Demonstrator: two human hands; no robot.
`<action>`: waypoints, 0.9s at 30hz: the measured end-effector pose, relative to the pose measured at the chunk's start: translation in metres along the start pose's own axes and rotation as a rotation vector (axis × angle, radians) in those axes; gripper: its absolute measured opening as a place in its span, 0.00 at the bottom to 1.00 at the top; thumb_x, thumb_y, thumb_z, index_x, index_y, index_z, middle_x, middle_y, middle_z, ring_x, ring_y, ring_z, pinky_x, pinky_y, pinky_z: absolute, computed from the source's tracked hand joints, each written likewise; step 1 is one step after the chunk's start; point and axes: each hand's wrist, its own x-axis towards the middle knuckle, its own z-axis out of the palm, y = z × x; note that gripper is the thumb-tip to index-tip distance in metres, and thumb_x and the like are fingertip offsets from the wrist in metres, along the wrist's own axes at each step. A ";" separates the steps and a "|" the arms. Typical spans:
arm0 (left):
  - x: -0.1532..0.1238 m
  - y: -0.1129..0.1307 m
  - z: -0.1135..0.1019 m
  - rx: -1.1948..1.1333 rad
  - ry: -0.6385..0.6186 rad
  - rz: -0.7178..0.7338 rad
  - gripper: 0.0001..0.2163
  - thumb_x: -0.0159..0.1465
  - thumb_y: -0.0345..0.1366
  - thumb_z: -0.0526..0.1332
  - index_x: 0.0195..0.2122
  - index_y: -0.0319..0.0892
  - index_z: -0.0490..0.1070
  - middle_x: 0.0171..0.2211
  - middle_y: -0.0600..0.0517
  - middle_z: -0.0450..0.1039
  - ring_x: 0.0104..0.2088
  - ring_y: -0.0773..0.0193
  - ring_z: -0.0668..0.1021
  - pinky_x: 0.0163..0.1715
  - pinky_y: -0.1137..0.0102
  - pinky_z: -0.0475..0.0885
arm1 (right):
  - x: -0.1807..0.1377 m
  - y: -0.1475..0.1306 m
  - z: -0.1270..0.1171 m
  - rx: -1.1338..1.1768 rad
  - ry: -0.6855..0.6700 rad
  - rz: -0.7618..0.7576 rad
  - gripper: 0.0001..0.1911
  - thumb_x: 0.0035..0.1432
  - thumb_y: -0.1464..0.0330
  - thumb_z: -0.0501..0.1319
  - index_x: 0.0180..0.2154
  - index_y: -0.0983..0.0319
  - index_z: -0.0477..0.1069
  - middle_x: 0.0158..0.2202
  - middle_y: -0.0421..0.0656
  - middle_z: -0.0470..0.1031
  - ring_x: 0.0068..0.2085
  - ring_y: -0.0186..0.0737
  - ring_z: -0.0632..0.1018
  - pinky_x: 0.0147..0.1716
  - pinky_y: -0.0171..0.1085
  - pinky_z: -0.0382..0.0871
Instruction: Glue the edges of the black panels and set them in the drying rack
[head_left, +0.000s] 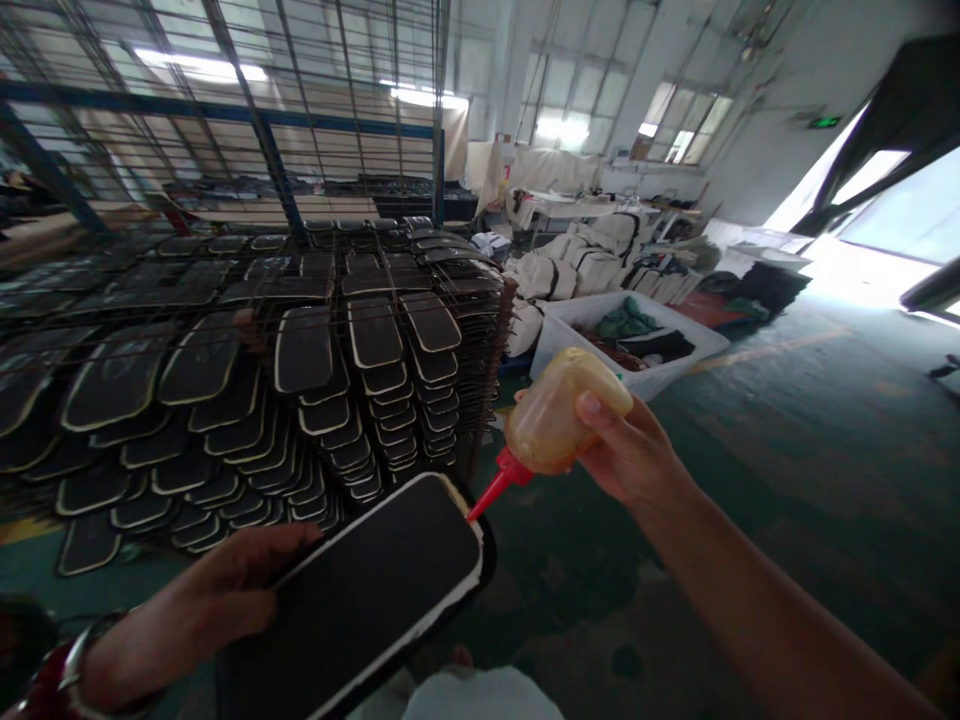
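My left hand grips the left edge of a flat black panel with rounded corners, thumb on top. A pale strip runs around the panel's face just inside its dark rim. My right hand is closed around a squeeze bottle, tipped over, with yellowish contents and a red nozzle. The nozzle tip meets the pale strip near the panel's far right corner; whether it touches or hovers just above, I cannot tell. The panel's near end runs out of view.
A wire rack to the left bears many layers of similar black panels. Behind my right hand stands a white bin with cloth scraps. White bundles are heaped beyond it. Green floor stretches to the right.
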 end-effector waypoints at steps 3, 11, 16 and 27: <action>-0.001 -0.005 -0.004 -0.034 0.020 0.022 0.22 0.54 0.34 0.69 0.51 0.55 0.81 0.49 0.51 0.83 0.47 0.38 0.83 0.47 0.54 0.78 | -0.003 0.002 0.000 0.003 0.001 -0.001 0.15 0.60 0.57 0.73 0.42 0.59 0.78 0.33 0.45 0.76 0.26 0.43 0.76 0.15 0.33 0.71; 0.001 -0.016 -0.002 -0.101 -0.001 0.078 0.23 0.54 0.33 0.68 0.51 0.57 0.81 0.48 0.52 0.84 0.43 0.43 0.83 0.47 0.54 0.78 | -0.012 0.016 -0.001 0.042 0.096 0.004 0.15 0.62 0.58 0.72 0.45 0.61 0.78 0.37 0.47 0.78 0.30 0.44 0.79 0.18 0.31 0.74; 0.003 -0.017 0.015 -0.249 -0.010 0.126 0.23 0.53 0.29 0.70 0.49 0.58 0.83 0.45 0.54 0.85 0.43 0.47 0.84 0.45 0.58 0.80 | -0.010 0.031 0.002 0.082 0.289 -0.005 0.18 0.57 0.58 0.76 0.41 0.63 0.79 0.30 0.44 0.75 0.28 0.43 0.78 0.15 0.29 0.73; 0.007 -0.020 0.027 -0.375 0.046 0.135 0.21 0.50 0.24 0.70 0.43 0.52 0.84 0.40 0.53 0.86 0.39 0.51 0.86 0.40 0.63 0.82 | -0.017 0.047 0.011 0.077 0.416 -0.002 0.22 0.51 0.58 0.80 0.39 0.65 0.78 0.30 0.44 0.76 0.27 0.41 0.77 0.16 0.30 0.73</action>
